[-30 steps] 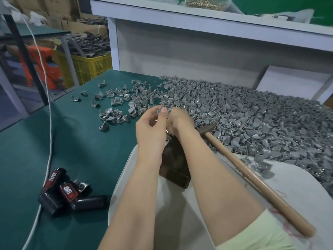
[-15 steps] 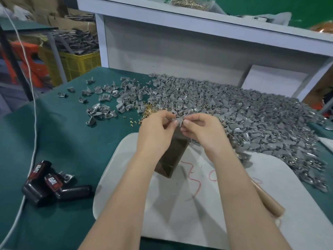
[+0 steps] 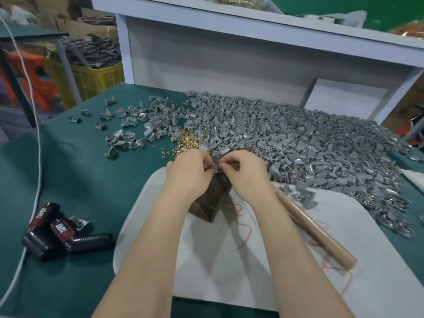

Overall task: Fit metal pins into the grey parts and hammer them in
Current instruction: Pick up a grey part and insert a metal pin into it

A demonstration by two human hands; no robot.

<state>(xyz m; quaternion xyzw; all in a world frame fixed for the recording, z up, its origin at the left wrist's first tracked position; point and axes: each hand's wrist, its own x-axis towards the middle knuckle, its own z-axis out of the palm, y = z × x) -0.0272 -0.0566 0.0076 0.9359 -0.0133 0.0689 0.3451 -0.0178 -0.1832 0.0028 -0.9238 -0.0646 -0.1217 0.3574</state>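
Above the dark square metal block (image 3: pixel 214 198), my left hand (image 3: pixel 190 172) and right hand (image 3: pixel 246 172) both pinch one small grey plastic part (image 3: pixel 215 166), and I fear the metal pin, hidden from me, may enter crooked and drop.

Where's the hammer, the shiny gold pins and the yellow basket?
hammer (image 3: pixel 316 228): head view, middle of its wooden handle.
gold pins (image 3: pixel 187 143): head view, middle of the pile.
yellow basket (image 3: pixel 101 78): head view, its front wall.
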